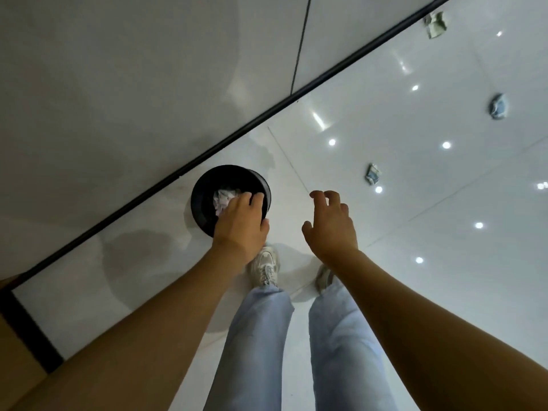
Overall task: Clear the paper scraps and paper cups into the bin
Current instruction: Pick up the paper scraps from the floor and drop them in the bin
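Two bare hands reach out over a glossy white tiled floor [415, 203] dotted with ceiling-light reflections, where a pale wall [118, 84] meets it along a black skirting strip [237, 134]. Against that strip stands the round black bin [198, 200], crumpled paper [221, 200] inside it. The left hand [240, 223] hangs over the bin's mouth, its fingers [256, 200] curled down just beside the paper — whether they touch it I cannot tell. The right hand [330, 223] hovers well apart, fingers loosely spread, holding nothing. Three crumpled scraps lie on the tiles: a near scrap [373, 174], a middle scrap [498, 105], a far scrap [435, 24] — all blurred.
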